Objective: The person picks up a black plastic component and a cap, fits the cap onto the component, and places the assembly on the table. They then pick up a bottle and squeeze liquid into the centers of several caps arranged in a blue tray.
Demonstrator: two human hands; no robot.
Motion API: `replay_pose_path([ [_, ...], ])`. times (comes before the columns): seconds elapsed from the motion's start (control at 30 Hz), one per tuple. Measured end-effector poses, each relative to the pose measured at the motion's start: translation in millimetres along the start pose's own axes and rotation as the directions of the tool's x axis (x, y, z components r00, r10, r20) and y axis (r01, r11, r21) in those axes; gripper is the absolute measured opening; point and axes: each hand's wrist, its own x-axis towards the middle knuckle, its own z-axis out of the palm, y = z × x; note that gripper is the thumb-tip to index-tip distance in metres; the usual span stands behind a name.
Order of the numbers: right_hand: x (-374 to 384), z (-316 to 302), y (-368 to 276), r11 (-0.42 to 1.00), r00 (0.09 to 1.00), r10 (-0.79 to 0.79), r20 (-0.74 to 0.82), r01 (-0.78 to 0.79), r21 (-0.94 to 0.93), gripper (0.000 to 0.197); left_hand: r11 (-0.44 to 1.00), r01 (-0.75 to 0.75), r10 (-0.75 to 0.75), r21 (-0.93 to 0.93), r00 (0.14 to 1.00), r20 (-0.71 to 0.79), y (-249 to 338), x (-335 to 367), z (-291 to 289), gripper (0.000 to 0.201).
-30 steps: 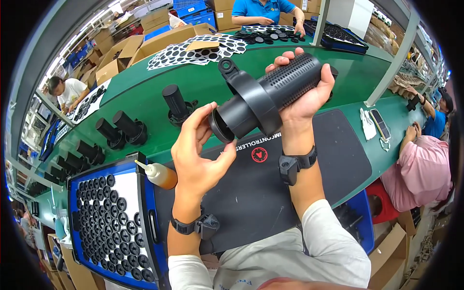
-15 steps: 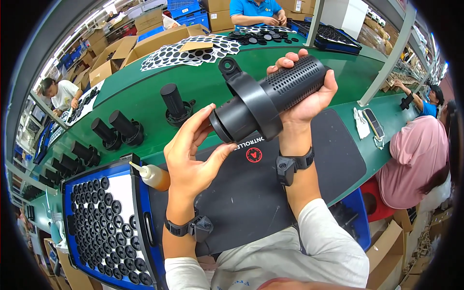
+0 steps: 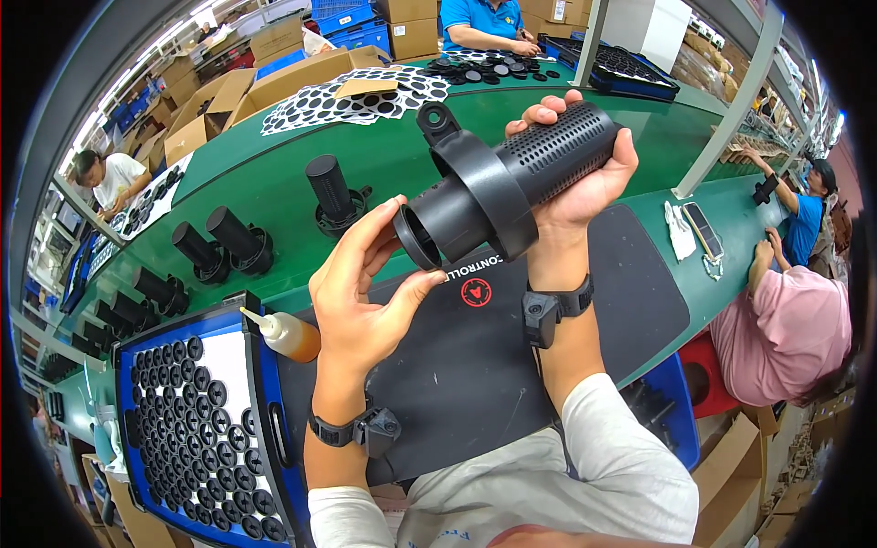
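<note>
My right hand [image 3: 585, 178] wraps round a black perforated cylinder [image 3: 559, 153], holding it tilted above the dark mat. A wide black collar with a holed lug [image 3: 484, 187] encircles its middle. Between fingertips and thumb, my left hand [image 3: 365, 283] grips a round black end cap [image 3: 416, 237] by its rim. The cap stands just off the cylinder's lower left end, with a dark gap between them. The cap's inner face is partly hidden.
Left of the mat [image 3: 512, 365] lies a blue tray [image 3: 274, 393] of round black caps, with a glue bottle [image 3: 290, 336] beside it. Several similar cylinders [image 3: 239, 239] stand on the green bench. A phone [image 3: 702, 228] lies at right. Co-workers sit around, one in pink [image 3: 781, 333].
The end cap has come away from the cylinder's end, widening the gap between them. At right, the person in pink has shifted, and an arm now shows on the bench.
</note>
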Motion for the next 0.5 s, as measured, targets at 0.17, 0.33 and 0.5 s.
replay_pose_path([
  [0.17, -0.6, 0.0, 1.1, 1.000, 1.000, -0.004, 0.006, 0.004, -0.010, 0.056, 1.000, -0.002, 0.002, -0.008, 1.000, -0.031, 1.0, 0.0, 0.6, 0.064],
  [0.33, -1.6, 1.1, 0.0, 1.000, 0.999, -0.006, 0.041, 0.006, -0.010, 0.056, 0.998, 0.042, -0.040, -0.039, 0.999, 0.033, -0.9, -2.2, -1.4, 0.067],
  [0.5, -1.5, 2.5, 3.8, 0.999, 1.000, -0.020, 0.022, 0.020, -0.029, 0.056, 0.999, 0.010, -0.012, -0.037, 0.999, -0.040, -2.7, -1.4, 1.9, 0.063],
])
